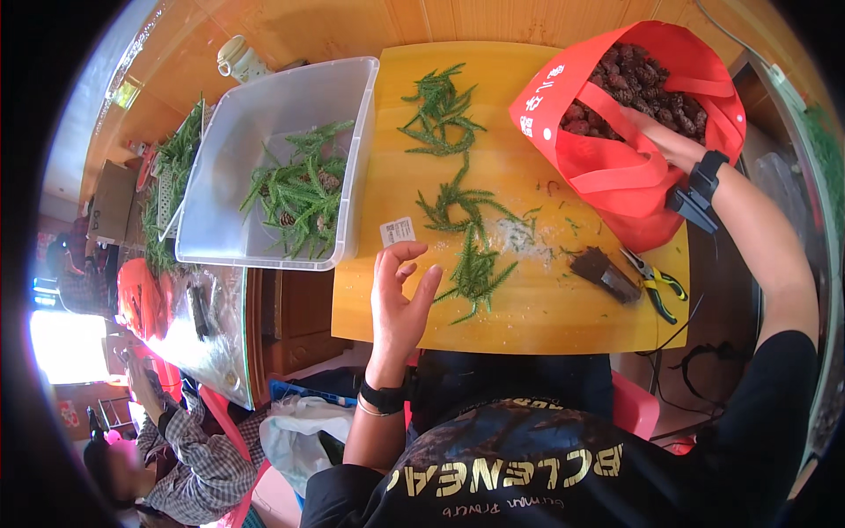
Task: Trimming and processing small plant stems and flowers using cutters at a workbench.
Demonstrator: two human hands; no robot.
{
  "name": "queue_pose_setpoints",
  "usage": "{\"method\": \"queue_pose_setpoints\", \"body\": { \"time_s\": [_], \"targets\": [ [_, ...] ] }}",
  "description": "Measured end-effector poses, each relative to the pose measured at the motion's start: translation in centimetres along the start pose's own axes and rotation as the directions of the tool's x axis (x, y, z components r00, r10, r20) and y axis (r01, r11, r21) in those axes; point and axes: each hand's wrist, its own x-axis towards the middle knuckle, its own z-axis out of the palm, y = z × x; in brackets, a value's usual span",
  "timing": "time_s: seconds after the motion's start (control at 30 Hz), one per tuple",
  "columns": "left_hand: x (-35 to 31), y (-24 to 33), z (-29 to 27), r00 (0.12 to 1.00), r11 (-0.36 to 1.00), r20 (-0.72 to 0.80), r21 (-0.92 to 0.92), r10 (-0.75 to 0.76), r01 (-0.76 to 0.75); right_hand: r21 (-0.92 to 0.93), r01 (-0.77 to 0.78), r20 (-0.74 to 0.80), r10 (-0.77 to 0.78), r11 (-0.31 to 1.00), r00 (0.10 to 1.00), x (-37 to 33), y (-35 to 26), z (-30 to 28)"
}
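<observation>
My left hand (400, 299) is raised over the near edge of the yellow table, palm turned sideways. Its fingers are loosely bent, thumb apart, holding nothing. Close to it are a small white label (397, 231) and a green artificial pine sprig wreath (476, 280). My right hand (662, 141) reaches into a red bag (563, 92) full of brown pine cones (647, 79); its fingertips are hidden among the bag strap and cones. Two more sprig wreaths lie farther up the table, a middle one (456, 207) and a far one (440, 110).
A clear plastic bin (220, 176) with green sprigs and a few cones stands at left. Yellow-black pliers (658, 286) and a dark brown bundle (606, 273) lie at right, near white crumbs (519, 236). Another person in a checked shirt (207, 466) sits at lower left.
</observation>
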Motion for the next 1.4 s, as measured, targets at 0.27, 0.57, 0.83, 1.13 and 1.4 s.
{"method": "queue_pose_setpoints", "body": {
  "time_s": [0.27, 0.57, 0.83, 1.13, 1.4],
  "targets": [
    [-0.1, 0.4, 0.0, 1.000, 1.000, -0.019, -0.017, -0.001, 0.001, -0.617, 0.227, -0.148, -0.395, 0.753, 0.907, -0.7, -2.8, -3.7],
    [-0.3, 1.1, 0.9, 0.999, 0.998, 0.028, -0.055, 0.017, -0.015, -0.498, 0.408, -0.272, -0.585, 0.765, 0.764, -5.6, -8.2, -2.8],
    [-1.1, 1.1, 1.6, 0.998, 0.981, -0.022, -0.184, 0.058, -0.061, -0.417, 0.461, 0.138, -0.447, 0.783, 0.884, -8.7, -5.9, 13.6],
    [-2.0, 3.6, 4.0, 0.955, 0.976, 0.258, -0.194, 0.146, -0.096, -0.694, 0.318, 0.166, -0.287, 0.646, 0.943, -0.5, 6.5, 13.0],
    [-2.0, 3.4, 6.0, 0.861, 0.980, 0.483, 0.023, 0.160, -0.196, -0.933, 0.220, 0.112, -0.352, 0.284, 0.929, -0.8, 8.1, 12.6]
  ]
}}
